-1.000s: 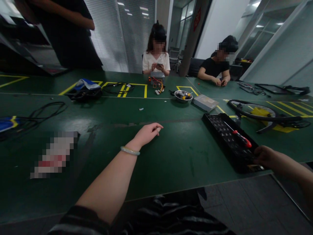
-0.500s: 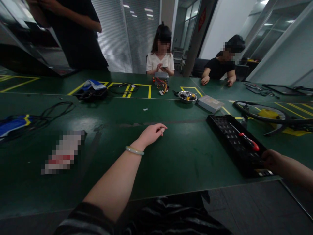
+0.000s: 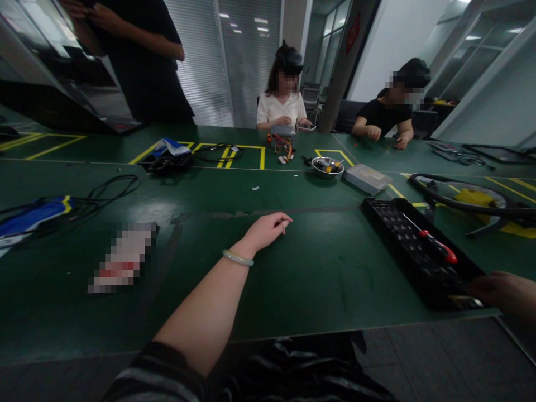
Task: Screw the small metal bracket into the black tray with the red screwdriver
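Note:
My left hand (image 3: 268, 230), with a pale green bangle (image 3: 238, 258) on the wrist, rests over the green table (image 3: 310, 268). Its fingers are bent and pressed together; whatever may be between them is too small to make out. At the right edge, my right hand (image 3: 500, 289) is at the near right corner of a long black tray (image 3: 412, 273). Shadow and blur hide its fingertips. Inside the tray lie rows of small metallic pieces and a screwdriver (image 3: 439, 247) with a red and black handle.
Beyond the tray are a grey metal box (image 3: 367, 178), a steel bowl (image 3: 327, 169) of small parts and a wheel-like black ring (image 3: 464, 202). A power supply (image 3: 282, 135) with coloured wires stands farther back. Blue-and-black gear (image 3: 36, 215) and a blurred-out flat object (image 3: 125, 251) lie left. Several people are around the table.
The whole scene has shifted slightly right in view. My left hand keeps its pose; my right hand has drawn slightly outward at the tray's corner. The person in white has moved a phone aside.

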`<state>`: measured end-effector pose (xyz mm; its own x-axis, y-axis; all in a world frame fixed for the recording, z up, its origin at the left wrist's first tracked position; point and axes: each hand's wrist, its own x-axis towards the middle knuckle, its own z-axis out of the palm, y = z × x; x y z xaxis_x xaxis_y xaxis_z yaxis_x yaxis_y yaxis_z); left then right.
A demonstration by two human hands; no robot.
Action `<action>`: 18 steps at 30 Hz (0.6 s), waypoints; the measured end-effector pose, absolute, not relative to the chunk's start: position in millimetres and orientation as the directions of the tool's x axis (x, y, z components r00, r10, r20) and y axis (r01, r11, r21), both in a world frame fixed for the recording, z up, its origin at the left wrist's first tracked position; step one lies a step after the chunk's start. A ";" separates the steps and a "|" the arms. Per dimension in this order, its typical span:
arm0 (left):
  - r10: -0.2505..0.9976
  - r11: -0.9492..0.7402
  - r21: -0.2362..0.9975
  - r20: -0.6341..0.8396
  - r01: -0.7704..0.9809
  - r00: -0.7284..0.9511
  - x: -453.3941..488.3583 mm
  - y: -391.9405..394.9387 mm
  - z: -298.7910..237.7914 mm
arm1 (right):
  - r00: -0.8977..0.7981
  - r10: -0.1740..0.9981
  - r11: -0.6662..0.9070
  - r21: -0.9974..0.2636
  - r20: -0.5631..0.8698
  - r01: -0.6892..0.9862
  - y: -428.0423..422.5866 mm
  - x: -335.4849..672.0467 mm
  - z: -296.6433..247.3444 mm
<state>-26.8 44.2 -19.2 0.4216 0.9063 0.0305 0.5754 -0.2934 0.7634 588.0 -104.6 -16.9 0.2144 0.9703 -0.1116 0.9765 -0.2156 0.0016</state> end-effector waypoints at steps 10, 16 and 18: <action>0.903 -0.310 0.758 0.045 0.574 0.428 -26.5 45.1 -21.4 | 0.301 0.914 -0.329 -0.063 -0.271 0.942 -103.7 570.2 1.4; 0.898 -0.314 0.761 0.043 0.568 0.439 -27.8 46.5 -24.9 | 0.378 0.917 -0.391 -0.095 -0.128 0.915 -101.1 547.8 9.0; 0.895 -0.317 0.761 0.043 0.566 0.444 -28.6 47.1 -26.0 | 0.310 0.947 -0.316 -0.064 -0.090 0.947 -106.2 540.3 10.1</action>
<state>-28.6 47.1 -26.0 0.4438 0.8951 0.0433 0.5658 -0.3174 0.7610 540.3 -106.2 10.1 0.3096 0.9466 -0.0904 0.9467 -0.3157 -0.0636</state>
